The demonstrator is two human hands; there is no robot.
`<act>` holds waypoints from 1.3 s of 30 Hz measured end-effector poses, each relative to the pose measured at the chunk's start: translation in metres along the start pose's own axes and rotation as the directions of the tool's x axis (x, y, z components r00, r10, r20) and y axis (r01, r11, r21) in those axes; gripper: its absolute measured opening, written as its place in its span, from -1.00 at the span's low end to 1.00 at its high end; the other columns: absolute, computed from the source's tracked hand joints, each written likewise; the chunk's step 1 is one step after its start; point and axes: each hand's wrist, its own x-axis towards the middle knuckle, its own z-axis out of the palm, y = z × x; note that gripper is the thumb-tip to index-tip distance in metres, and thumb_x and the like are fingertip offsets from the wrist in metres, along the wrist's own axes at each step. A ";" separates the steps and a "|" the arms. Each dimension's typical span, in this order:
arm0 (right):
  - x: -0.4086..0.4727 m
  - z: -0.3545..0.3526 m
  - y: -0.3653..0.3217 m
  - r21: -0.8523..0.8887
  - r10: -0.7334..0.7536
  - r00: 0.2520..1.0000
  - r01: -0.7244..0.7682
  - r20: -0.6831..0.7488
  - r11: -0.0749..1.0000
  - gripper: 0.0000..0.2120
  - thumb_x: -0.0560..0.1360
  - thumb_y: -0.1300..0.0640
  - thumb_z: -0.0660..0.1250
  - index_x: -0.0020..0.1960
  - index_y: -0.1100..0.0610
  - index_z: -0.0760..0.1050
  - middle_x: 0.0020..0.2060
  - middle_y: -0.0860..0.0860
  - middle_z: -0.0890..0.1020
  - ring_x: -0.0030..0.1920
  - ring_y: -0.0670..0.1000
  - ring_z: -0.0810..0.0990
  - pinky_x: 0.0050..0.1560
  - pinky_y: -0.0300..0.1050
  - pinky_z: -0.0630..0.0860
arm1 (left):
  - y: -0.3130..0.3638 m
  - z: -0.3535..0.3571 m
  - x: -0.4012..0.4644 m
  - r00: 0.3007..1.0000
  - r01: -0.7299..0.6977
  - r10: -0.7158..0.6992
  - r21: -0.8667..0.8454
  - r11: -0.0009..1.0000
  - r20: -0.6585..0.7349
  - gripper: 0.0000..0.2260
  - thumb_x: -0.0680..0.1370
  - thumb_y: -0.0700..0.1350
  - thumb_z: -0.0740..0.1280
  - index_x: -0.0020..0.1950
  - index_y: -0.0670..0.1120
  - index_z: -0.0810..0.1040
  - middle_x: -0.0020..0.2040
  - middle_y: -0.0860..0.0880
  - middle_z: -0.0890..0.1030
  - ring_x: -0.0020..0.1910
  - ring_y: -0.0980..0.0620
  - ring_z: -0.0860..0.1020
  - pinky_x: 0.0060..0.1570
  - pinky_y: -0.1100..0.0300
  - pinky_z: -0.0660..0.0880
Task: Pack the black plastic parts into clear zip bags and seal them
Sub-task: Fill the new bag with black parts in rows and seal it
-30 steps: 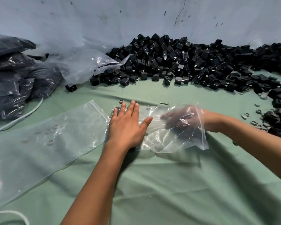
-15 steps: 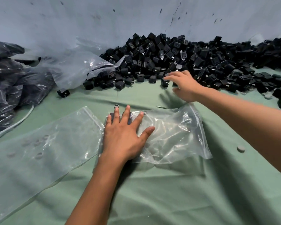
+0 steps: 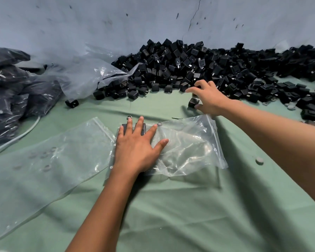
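Cracked pale wall (image 3: 80, 24), green cloth (image 3: 189, 215), perhaps tabletop
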 end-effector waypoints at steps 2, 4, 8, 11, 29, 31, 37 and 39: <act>-0.003 0.001 -0.007 0.017 -0.098 0.982 0.097 0.163 0.995 -0.51 0.57 0.26 0.35 0.49 0.06 0.46 0.41 0.17 0.44 0.39 0.23 0.39 0.41 0.02 0.32 | 0.000 -0.001 0.000 1.000 -0.004 0.004 0.002 1.000 0.010 -0.28 0.51 0.53 -0.21 0.63 0.30 0.04 0.69 0.01 -0.11 0.66 -0.13 -0.18 0.61 -0.16 -0.19; -0.008 0.001 -0.009 0.099 -0.054 0.988 0.040 0.141 0.994 -0.57 0.54 0.32 0.37 0.40 0.11 0.55 0.26 0.20 0.55 0.30 0.24 0.50 0.29 -0.03 0.39 | 0.000 -0.001 0.000 1.000 -0.001 0.001 -0.007 1.000 0.012 -0.30 0.53 0.51 -0.18 0.63 0.29 0.06 0.69 0.00 -0.10 0.66 -0.13 -0.17 0.61 -0.16 -0.19; -0.047 0.002 0.008 0.353 0.243 0.970 -0.226 -0.002 0.908 -0.55 0.50 0.30 0.46 0.37 0.09 0.56 0.16 0.15 0.64 0.14 0.17 0.58 0.21 -0.03 0.50 | 0.001 -0.001 0.003 1.000 -0.006 0.006 -0.010 1.000 0.021 -0.31 0.55 0.51 -0.16 0.63 0.28 0.07 0.69 0.00 -0.10 0.66 -0.13 -0.17 0.61 -0.17 -0.19; -0.103 -0.002 0.025 0.601 0.423 0.905 -0.316 -0.042 0.734 -0.61 0.47 0.08 0.57 0.26 0.05 0.58 0.04 0.02 0.65 -0.02 0.05 0.62 0.03 -0.05 0.55 | 0.002 0.000 0.004 1.000 -0.010 0.010 -0.010 1.000 0.019 -0.30 0.54 0.51 -0.18 0.63 0.28 0.06 0.69 0.00 -0.10 0.66 -0.13 -0.16 0.61 -0.16 -0.20; -0.157 -0.020 -0.061 0.785 -0.120 0.983 -0.033 0.136 0.618 -0.65 0.48 0.26 0.54 0.25 0.18 0.63 0.12 0.08 0.72 0.17 0.14 0.69 0.29 0.20 0.56 | 0.001 -0.009 -0.005 0.999 -0.015 0.016 -0.035 0.999 0.036 -0.33 0.59 0.45 -0.15 0.64 0.20 0.14 0.69 -0.04 -0.09 0.66 -0.16 -0.13 0.60 -0.20 -0.18; -0.152 -0.022 -0.061 0.842 -0.080 0.981 -0.109 0.176 0.528 -0.49 0.42 0.29 0.53 0.34 0.16 0.53 0.06 0.20 0.71 0.13 0.22 0.69 0.26 0.20 0.59 | 0.001 -0.010 -0.004 0.999 -0.017 0.018 -0.041 0.999 0.035 -0.33 0.60 0.44 -0.14 0.64 0.19 0.16 0.69 -0.05 -0.09 0.66 -0.17 -0.13 0.60 -0.21 -0.18; -0.131 -0.019 -0.070 0.881 -0.203 0.911 -0.260 0.359 0.395 -0.79 0.59 0.38 0.35 0.19 0.31 0.65 0.10 0.28 0.70 0.06 0.16 0.69 0.19 -0.03 0.64 | 0.001 -0.009 -0.003 1.000 -0.007 0.009 -0.051 0.999 0.023 -0.34 0.61 0.43 -0.13 0.64 0.19 0.18 0.69 -0.06 -0.07 0.66 -0.18 -0.12 0.59 -0.21 -0.18; -0.124 -0.019 -0.071 0.886 -0.245 0.893 -0.272 0.378 0.376 -0.78 0.58 0.38 0.35 0.21 0.33 0.64 0.13 0.32 0.68 0.07 0.19 0.69 0.18 0.00 0.65 | 0.002 -0.009 -0.002 1.000 -0.009 0.010 -0.065 0.998 0.016 -0.34 0.61 0.42 -0.15 0.64 0.18 0.18 0.69 -0.06 -0.08 0.66 -0.19 -0.12 0.59 -0.23 -0.19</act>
